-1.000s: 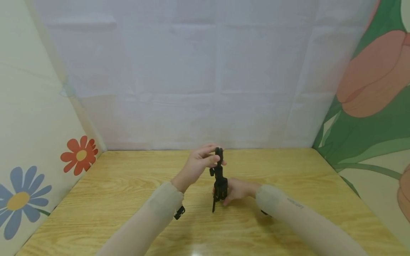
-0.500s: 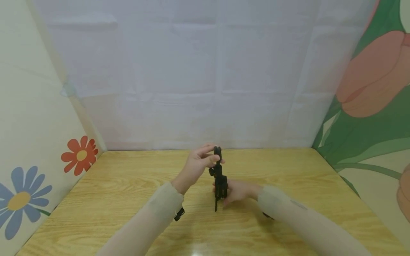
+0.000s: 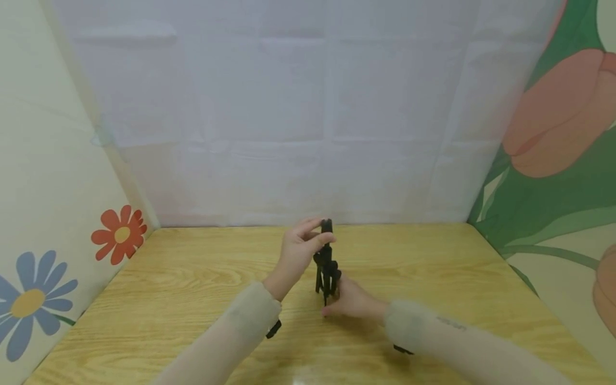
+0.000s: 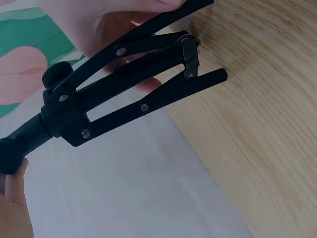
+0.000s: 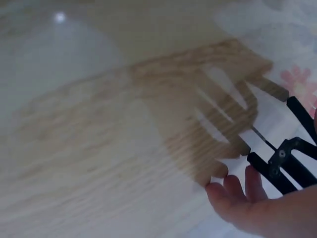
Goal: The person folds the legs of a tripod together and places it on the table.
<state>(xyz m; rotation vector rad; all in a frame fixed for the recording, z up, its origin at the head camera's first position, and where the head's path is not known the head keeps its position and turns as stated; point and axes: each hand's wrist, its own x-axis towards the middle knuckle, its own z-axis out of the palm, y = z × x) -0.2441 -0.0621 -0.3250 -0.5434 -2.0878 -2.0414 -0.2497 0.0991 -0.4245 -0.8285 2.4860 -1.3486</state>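
A small black tripod [image 3: 326, 264] stands nearly upright between the two hands in the head view, above or on the table; contact is unclear. My left hand [image 3: 298, 251] holds its top, thumb in front and fingers behind. Low on the legs, my right hand [image 3: 356, 300] grips from the right, its thumb at the bottom. The left wrist view shows the tripod's hinged legs [image 4: 116, 121] only partly spread, with struts and a side knob [image 4: 57, 73]. Right-hand fingers [image 5: 255, 183] lie beside a leg tip in the right wrist view.
A wood-grain table [image 3: 192, 299] lies beneath. White cloth [image 3: 250, 107] hangs behind it, and flower-printed panels [image 3: 43, 160] flank both sides. Black wrist devices [image 3: 273, 329] sit under the sleeves.
The right hand has shifted slightly lower around the legs, its thumb now further left. The tripod's lower part has turned, so separate legs show. The left hand stays at the top.
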